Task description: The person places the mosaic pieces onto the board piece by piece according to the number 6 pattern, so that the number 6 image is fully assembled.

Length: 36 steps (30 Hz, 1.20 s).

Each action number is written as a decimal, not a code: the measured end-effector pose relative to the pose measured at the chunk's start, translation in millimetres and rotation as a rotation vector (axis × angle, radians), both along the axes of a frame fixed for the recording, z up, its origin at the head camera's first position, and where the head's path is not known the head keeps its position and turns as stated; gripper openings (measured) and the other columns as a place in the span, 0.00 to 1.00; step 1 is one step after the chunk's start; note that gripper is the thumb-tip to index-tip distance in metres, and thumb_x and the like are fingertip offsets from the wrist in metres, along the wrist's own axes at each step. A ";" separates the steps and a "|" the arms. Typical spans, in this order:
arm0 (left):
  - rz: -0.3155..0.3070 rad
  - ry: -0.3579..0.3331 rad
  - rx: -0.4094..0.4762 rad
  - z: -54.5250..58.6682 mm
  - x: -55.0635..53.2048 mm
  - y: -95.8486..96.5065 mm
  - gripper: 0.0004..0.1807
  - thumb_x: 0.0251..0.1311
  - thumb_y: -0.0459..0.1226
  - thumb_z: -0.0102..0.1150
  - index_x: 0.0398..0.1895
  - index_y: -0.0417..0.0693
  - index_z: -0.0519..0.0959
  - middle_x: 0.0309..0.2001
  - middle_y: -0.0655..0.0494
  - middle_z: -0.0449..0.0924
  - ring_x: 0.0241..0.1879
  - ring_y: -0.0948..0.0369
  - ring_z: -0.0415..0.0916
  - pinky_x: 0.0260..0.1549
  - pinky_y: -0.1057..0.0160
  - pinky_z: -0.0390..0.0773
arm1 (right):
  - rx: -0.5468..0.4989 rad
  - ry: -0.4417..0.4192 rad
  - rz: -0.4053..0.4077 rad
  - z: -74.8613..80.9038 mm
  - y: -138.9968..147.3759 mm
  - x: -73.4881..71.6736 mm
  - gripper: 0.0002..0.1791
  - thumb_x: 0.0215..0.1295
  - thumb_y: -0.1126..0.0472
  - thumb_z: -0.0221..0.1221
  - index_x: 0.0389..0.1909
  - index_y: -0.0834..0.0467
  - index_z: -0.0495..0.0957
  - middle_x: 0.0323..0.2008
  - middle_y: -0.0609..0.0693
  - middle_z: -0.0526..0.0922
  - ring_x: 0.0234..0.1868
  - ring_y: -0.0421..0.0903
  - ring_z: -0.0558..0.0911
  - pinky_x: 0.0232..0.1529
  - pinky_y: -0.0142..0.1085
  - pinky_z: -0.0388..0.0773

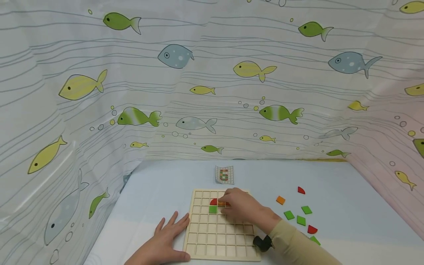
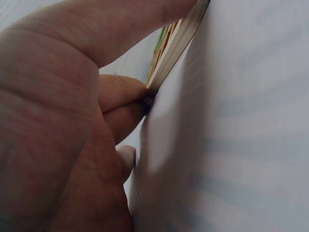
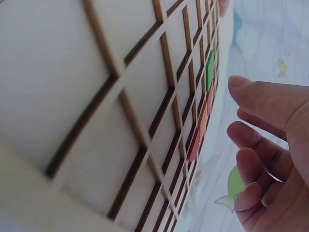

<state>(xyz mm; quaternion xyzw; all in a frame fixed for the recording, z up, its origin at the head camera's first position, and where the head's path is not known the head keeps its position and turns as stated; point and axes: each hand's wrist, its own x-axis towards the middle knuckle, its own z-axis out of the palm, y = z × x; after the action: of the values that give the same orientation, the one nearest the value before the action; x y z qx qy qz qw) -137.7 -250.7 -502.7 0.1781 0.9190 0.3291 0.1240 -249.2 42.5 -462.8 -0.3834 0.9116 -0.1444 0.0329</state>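
Observation:
A wooden grid board [image 1: 198,239] lies flat on the table. My left hand [image 1: 165,235] rests beside it with fingers spread, fingertips at its left edge and thumb at its near left corner. Over the upper part of the board is my right hand [image 1: 240,204]. In the right wrist view its thumb and fingers are parted, with nothing between them, close to the seated tiles. Those are a red quarter-round tile [image 1: 213,201], a green square tile [image 1: 213,209] below it, an orange tile [image 3: 203,113] beside it and a second red tile [image 3: 194,145], largely hidden by the hand in the head view.
Right of the board lie loose tiles: an orange square [image 1: 280,200], several green squares [image 1: 301,220] and two red quarter-rounds [image 1: 301,190]. Behind the board is a small pattern card [image 1: 224,175]. A black device [image 1: 262,243] sits at my right wrist. Fish-printed sheeting [image 1: 212,103] surrounds the table.

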 end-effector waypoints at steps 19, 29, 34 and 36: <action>0.007 -0.015 0.002 1.0 0.4 -1.4 0.62 0.39 0.64 0.71 0.75 0.40 0.60 0.76 0.51 0.53 0.76 0.40 0.33 0.64 0.32 0.24 | -0.081 -0.034 -0.127 -1.7 46.0 -2.0 0.19 0.61 0.54 0.68 0.52 0.55 0.85 0.45 0.44 0.80 0.48 0.44 0.78 0.49 0.41 0.80; 0.009 -0.004 -0.010 0.5 -0.4 -0.8 0.63 0.38 0.65 0.71 0.74 0.39 0.60 0.76 0.51 0.53 0.76 0.39 0.33 0.64 0.32 0.25 | -0.077 -0.014 -0.271 -7.5 81.3 -5.1 0.20 0.58 0.55 0.71 0.52 0.54 0.85 0.46 0.43 0.80 0.50 0.46 0.78 0.52 0.43 0.78; 0.008 0.002 -0.005 1.2 0.1 -0.5 0.62 0.38 0.64 0.72 0.74 0.39 0.61 0.76 0.50 0.53 0.75 0.39 0.33 0.64 0.32 0.25 | -0.070 -0.012 -0.331 -10.2 98.7 -7.6 0.21 0.55 0.55 0.72 0.52 0.54 0.85 0.45 0.43 0.81 0.50 0.46 0.79 0.53 0.43 0.78; 0.008 0.003 -0.005 1.1 0.1 -0.6 0.63 0.38 0.65 0.72 0.74 0.39 0.61 0.76 0.50 0.54 0.75 0.39 0.34 0.64 0.32 0.25 | -0.078 -0.008 -0.338 -11.4 105.7 -8.6 0.21 0.55 0.56 0.72 0.51 0.54 0.85 0.45 0.43 0.81 0.50 0.46 0.79 0.54 0.44 0.78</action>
<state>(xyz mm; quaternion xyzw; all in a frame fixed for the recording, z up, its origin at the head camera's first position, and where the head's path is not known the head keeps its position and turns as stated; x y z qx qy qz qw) -137.5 -251.4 -501.6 0.1745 0.9207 0.3272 0.1217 -257.8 148.2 -474.1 -0.2251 0.9567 -0.1846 -0.0028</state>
